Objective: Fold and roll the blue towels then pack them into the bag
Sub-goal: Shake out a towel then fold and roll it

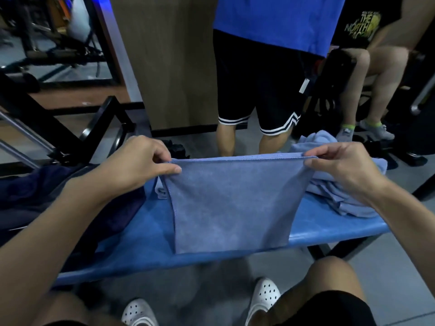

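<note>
The left hand point(138, 161) pinches the top left corner of a soft, thin, light blue cloth towel point(230, 203). The right hand point(343, 165) pinches the top right corner the same way. The towel hangs flat between them, over the long blue padded desk point(324, 222). It looks light and floppy, so I think it will sag if one corner is let go. The corners and the sewn edges look like the best places to hold. At 3 o'clock from the towel, a messy heap of more light blue towels point(346, 198) lies on the desk. At 9 o'clock sits a dark, saggy cloth bag point(42, 196).
</note>
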